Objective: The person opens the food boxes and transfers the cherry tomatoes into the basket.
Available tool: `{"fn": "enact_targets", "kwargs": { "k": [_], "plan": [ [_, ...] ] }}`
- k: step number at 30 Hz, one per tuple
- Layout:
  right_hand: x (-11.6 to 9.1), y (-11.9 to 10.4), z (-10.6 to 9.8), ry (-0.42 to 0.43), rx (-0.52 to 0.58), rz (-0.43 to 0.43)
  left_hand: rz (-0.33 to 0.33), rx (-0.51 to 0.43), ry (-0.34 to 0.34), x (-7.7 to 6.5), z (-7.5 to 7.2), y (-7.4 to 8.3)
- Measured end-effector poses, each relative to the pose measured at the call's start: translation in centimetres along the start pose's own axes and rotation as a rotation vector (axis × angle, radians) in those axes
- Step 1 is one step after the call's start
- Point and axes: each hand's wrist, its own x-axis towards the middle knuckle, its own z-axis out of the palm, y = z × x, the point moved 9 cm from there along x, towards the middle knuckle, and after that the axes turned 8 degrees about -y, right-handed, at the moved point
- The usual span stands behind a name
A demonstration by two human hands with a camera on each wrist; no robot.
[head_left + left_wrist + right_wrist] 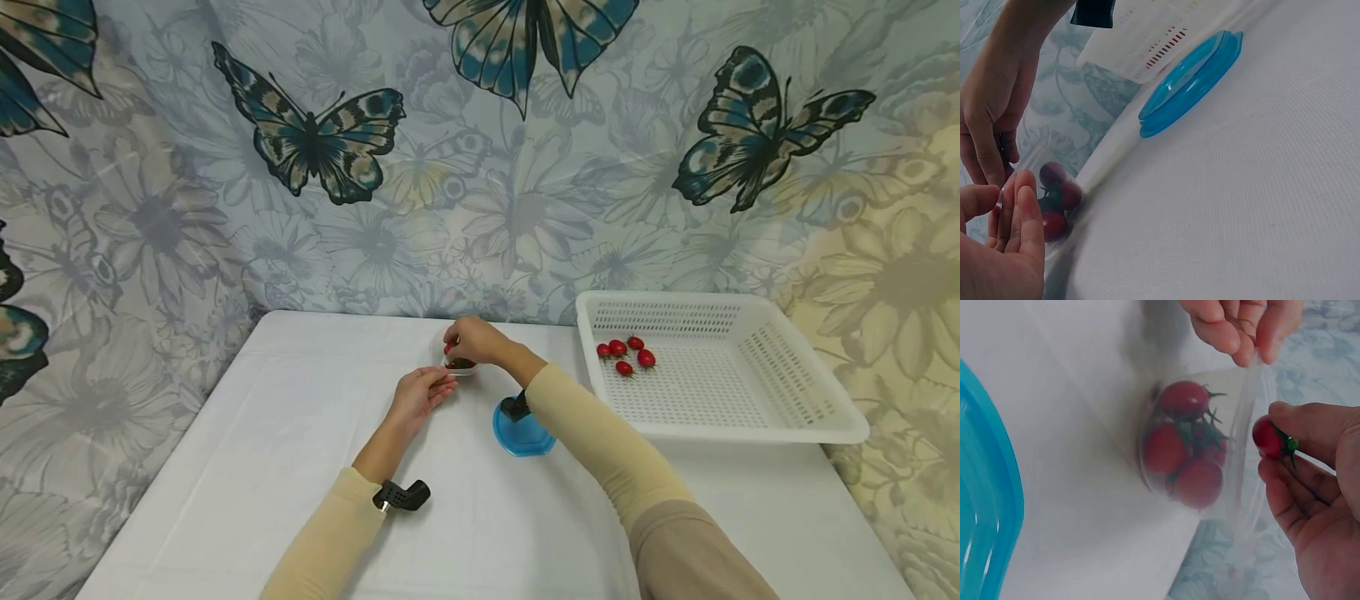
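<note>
A small clear plastic container (1241, 419) stands on the table with several red cherry tomatoes (1166, 449) inside, their green stems showing through the wall. My left hand (415, 400) pinches its rim between thumb and fingers. Right at the opening, my right hand (1325, 487) holds one more cherry tomato (1267, 436) by thumb and fingertips, green calyx toward the palm. In the head view, the right hand covers much of the container.
A blue lid (525, 437) lies on the white table (300, 433), nearer than the container and under the right forearm. To the right, a white perforated basket (750, 432) holds several loose cherry tomatoes (646, 358). A butterfly-patterned cloth (517, 208) hangs behind.
</note>
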Motion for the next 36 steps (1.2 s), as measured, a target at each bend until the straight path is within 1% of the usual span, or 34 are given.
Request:
{"fn": "enact_targets", "kwargs": {
  "k": [3, 6, 11, 16, 21, 23, 25, 29, 32, 36],
  "plan": [
    [-0.3, 0.2, -0.6, 0.008, -0.006, 0.021, 0.002, 0.005, 0.013, 0.0, -0.1, 0.2],
    [-0.7, 0.2, -1.4, 0.027, -0.002, 0.020, 0.003, 0.009, 0.027, -0.1, -0.3, 0.4],
    [-1.9, 0.3, -2.8, 0.047, -0.031, -0.012, -0.002, 0.021, 0.016, 0.0, -0.4, 0.6],
    [-3.3, 0.3, -4.9, 0.087, -0.077, -0.032, 0.020, 0.035, -0.003, 0.0, -0.3, 1.4],
    [-4.3, 0.9, -6.6, 0.119, -0.102, -0.010, 0.020, 0.047, -0.014, 0.2, -0.3, 1.9],
    [-4.7, 1.2, -7.2, 0.137, -0.104, -0.007, 0.030, 0.048, -0.011, 0.2, -0.3, 2.0],
    [-5.3, 1.5, -7.5, 0.143, -0.094, -0.011, 0.039, 0.044, -0.008, 0.2, -0.2, 1.9],
    [-6.8, 3.0, -7.9, 0.132, -0.079, 0.027, 0.015, 0.022, -0.021, 0.0, 0.3, 0.8],
    [-8.1, 4.1, -8.4, 0.142, -0.057, 0.048, -0.006, 0.014, -0.024, -0.2, 0.6, 0.0],
    [-9.3, 4.8, -9.3, 0.175, -0.043, 0.030, 0.013, 0.015, -0.001, -0.3, 0.4, 0.0]
  ]
}}
